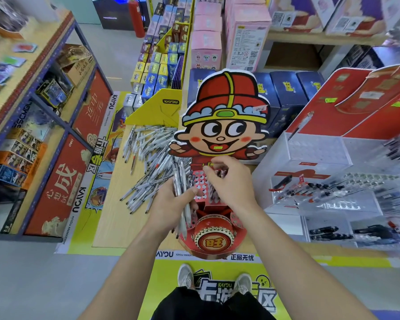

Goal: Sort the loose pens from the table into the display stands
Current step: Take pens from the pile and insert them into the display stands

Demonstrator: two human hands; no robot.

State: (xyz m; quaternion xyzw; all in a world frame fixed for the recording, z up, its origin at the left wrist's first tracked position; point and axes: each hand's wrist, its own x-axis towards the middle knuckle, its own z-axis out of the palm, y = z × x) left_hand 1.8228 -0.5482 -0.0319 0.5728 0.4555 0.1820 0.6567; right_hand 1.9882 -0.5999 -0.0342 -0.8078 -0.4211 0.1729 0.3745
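Left hand (169, 210) gripped pens (181, 181) mid-barrel, likely light, stiff, slippery; right hand (228, 181) curled above the stand (214, 241), hold unclear.

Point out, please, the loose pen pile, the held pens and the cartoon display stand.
loose pen pile (148, 158): head view, middle of the heap.
held pens (177, 179): head view, white barrels near their upper ends.
cartoon display stand (219, 137): head view, face on its backboard.

Single wide-angle view from your head: faces forward and steeply down, close over the table (110, 218) to your shoes (185, 277).
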